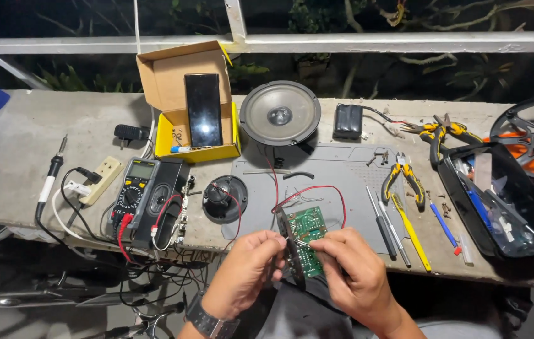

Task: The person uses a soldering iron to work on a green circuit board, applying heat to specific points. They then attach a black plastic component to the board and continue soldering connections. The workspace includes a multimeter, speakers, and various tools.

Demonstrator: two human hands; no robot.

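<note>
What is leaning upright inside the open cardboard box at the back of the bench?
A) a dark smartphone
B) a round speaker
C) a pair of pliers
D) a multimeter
A, since a dark smartphone stands propped against the raised flap of the open cardboard box, while the multimeter, the yellow-handled pliers and the round speaker all lie outside it on the bench.

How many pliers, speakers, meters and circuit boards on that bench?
Pliers: 2 — yellow-handled pair on the mat, another pair by the tray
Speakers: 2 — large grey cone, small black one
Multimeters: 1
Circuit boards: 1 — green board, held by left hand and right hand
Total: 6
</note>
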